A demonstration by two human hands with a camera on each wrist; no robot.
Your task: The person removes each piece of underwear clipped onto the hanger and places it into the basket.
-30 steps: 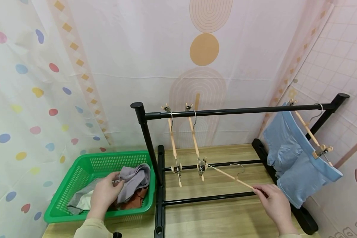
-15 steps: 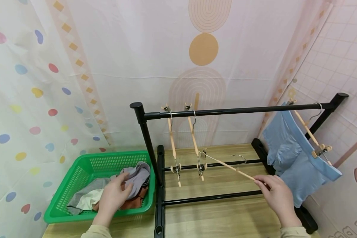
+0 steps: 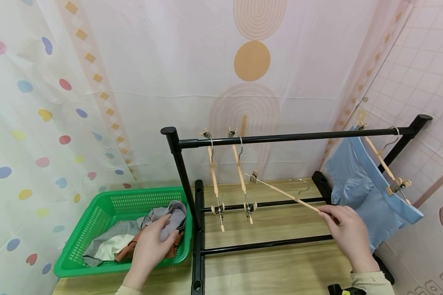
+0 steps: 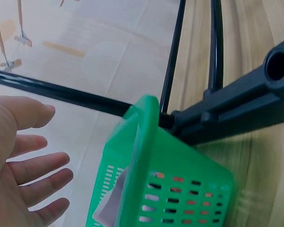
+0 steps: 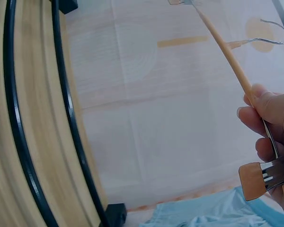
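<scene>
My right hand (image 3: 345,233) pinches one end of a wooden clip hanger (image 3: 284,194), held at a slant below the rail with its hook at the far side. In the right wrist view thumb and fingers grip the hanger's bar (image 5: 232,64), a metal clip with a wooden tab (image 5: 252,181) beside them. No garment is on this hanger. My left hand (image 3: 151,246) is over the green basket (image 3: 68,250), right by a greyish-purple garment (image 3: 176,215). The left wrist view shows its fingers (image 4: 47,168) spread, with nothing between them.
A black rack's top rail (image 3: 299,137) carries two bare clip hangers (image 3: 213,172) near its left end. Light blue shorts (image 3: 369,188) hang clipped at the right end. Grey, white and rust-brown garments (image 3: 127,250) lie in the basket. A printed curtain stands behind the wooden tabletop (image 3: 262,270).
My left hand has moved right and toward me across the basket, uncovering the white and brown garments. My right hand has carried the hanger slightly right, its far end rising.
</scene>
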